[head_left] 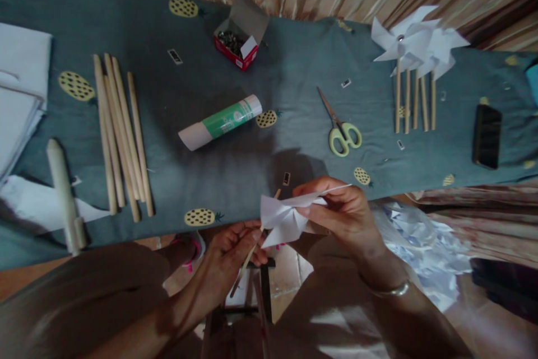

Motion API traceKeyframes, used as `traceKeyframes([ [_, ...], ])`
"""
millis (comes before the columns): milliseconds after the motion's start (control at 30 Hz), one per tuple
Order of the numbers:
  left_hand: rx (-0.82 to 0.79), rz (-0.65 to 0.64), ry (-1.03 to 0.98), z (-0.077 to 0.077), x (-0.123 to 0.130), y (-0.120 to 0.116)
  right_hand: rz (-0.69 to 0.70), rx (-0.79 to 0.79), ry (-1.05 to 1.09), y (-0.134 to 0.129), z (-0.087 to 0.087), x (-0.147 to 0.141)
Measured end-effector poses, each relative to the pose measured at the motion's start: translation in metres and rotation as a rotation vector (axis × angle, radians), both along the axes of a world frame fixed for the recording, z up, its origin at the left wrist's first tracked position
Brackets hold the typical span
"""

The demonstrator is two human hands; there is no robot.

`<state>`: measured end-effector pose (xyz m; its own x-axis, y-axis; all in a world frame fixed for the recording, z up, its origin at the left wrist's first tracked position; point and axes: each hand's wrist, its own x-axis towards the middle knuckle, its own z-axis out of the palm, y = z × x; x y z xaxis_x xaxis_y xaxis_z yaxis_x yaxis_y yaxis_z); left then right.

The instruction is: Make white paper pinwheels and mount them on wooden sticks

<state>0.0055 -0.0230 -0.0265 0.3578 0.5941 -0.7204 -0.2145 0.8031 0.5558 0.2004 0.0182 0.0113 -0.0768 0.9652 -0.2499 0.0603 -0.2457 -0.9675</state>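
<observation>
Between my hands, just off the table's near edge, is a white paper pinwheel point(286, 219) with folded blades. My right hand point(342, 210) pinches its paper between thumb and fingers. A thin wooden stick point(244, 269) slants down through the closed fingers of my left hand point(239, 244), and its upper tip shows behind the paper. Whether stick and paper are joined is hidden. Beyond my hands lie green-handled scissors point(342, 135) and a green and white glue stick point(227, 122).
A red box point(236, 48) of small metal pins stands open at the back. Several wooden sticks point(121, 140), a grey cutter point(63, 191) and white paper point(25, 62) lie left. Finished pinwheels point(414, 45) and a black phone point(487, 136) lie right. A bag of paper scraps point(424, 247) sits below the edge.
</observation>
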Motion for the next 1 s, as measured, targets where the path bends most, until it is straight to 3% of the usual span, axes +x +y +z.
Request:
traceKeyframes([
  [233,-0.014,-0.014,0.049,0.000,0.001,0.003,0.160,0.390,-0.319,-0.013,-0.014,-0.011],
  [533,-0.011,0.030,0.045,-0.004,0.001,-0.001,0.180,0.588,-0.440,-0.011,-0.020,-0.010],
  [733,-0.001,-0.019,0.084,-0.005,-0.002,-0.005,0.202,0.659,-0.465,-0.011,-0.020,-0.008],
  [1000,0.095,-0.117,0.166,0.002,-0.002,-0.004,0.172,0.586,-0.463,-0.010,-0.017,-0.007],
])
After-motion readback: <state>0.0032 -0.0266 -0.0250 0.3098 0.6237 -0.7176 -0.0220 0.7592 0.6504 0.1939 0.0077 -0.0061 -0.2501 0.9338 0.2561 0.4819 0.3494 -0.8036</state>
